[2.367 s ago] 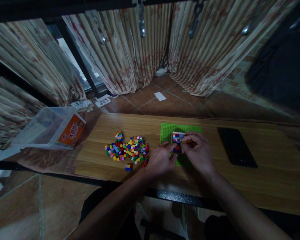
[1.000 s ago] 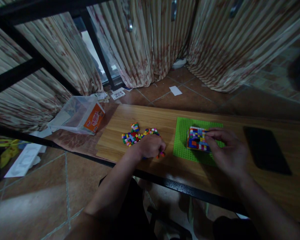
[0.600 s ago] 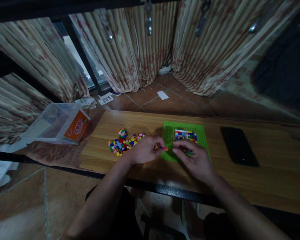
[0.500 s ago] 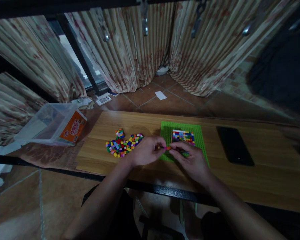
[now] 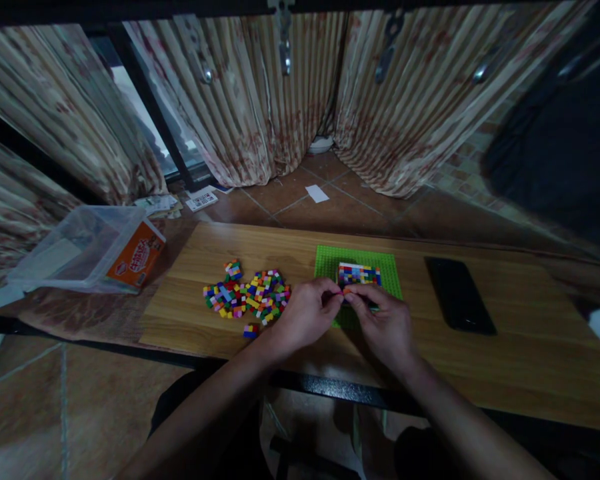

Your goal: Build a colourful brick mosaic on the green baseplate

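Observation:
Over the green baseplate (image 5: 325, 259), my left hand (image 5: 307, 313) and my right hand (image 5: 387, 323) meet fingertip to fingertip. Small toy building bricks (image 5: 347, 291), one orange and one pinkish, are pinched between them; the fingers partly cover these, and I cannot make out whether they are joined. Just behind the fingers, a block of many coloured bricks (image 5: 360, 272) with a white row along its far edge sits on the baseplate, its near part hidden by my right hand. Loose bricks (image 5: 253, 301) lie heaped left of my left hand.
A few bricks (image 5: 251, 331) lie apart near the front of the wooden table (image 5: 180, 327). A black phone (image 5: 460, 295) rests at the right. Beyond the table's left end is a clear plastic box (image 5: 90, 230) with an orange label. Curtains (image 5: 260, 100) hang behind.
Both hands have moved slightly right over the baseplate, still pinching the small bricks. More of the loose heap now shows beside my left hand. The whole view has shifted a little.

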Action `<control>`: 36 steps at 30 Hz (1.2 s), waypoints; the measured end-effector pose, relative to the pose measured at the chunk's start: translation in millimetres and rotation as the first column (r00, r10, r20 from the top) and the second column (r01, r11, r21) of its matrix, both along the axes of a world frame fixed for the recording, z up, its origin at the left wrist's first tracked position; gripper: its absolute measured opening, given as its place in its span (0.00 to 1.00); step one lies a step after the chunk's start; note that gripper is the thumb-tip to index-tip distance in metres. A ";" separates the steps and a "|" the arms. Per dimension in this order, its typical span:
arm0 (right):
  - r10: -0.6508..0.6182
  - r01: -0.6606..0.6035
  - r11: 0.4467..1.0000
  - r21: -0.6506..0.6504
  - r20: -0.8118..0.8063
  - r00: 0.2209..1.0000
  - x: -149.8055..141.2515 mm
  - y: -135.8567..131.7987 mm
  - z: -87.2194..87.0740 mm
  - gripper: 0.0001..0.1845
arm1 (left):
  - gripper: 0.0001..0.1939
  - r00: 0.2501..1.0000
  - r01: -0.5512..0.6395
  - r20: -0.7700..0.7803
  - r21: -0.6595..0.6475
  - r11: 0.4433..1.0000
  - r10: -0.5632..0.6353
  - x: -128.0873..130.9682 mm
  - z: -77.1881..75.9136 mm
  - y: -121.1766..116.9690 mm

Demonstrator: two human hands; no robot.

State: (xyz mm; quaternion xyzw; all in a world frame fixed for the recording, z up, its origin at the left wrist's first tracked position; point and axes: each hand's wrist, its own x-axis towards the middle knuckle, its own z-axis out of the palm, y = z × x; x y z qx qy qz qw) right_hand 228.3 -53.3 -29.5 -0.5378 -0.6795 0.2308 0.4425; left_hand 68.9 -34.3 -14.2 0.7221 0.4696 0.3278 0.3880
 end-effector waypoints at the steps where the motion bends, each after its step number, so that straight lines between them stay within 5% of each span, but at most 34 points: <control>1: -0.014 0.014 1.000 0.017 0.013 1.000 0.5 0.2 0.8 0.09 | 0.08 1.000 -0.007 0.004 -0.004 1.000 0.007 2.5 -1.9 -1.2; 9: -0.202 0.193 0.978 0.085 0.121 0.972 39.7 18.1 12.7 0.12 | 0.09 0.988 -0.089 -0.127 -0.002 0.996 0.088 0.5 -5.3 1.8; 19: 0.053 -0.087 0.993 0.083 0.347 0.936 35.4 17.4 6.6 0.11 | 0.13 0.989 0.000 -0.151 0.009 1.000 0.002 -1.0 -9.7 3.4; 25: 0.072 -0.107 0.992 0.060 0.427 0.901 35.2 18.0 2.4 0.09 | 0.17 0.978 0.132 -0.161 -0.024 0.991 -0.134 1.6 -4.6 0.2; 36: 0.011 -0.033 0.997 0.065 0.314 0.949 34.7 19.8 0.4 0.08 | 0.22 0.973 0.142 -0.175 -0.079 0.987 -0.154 7.0 -3.2 -1.6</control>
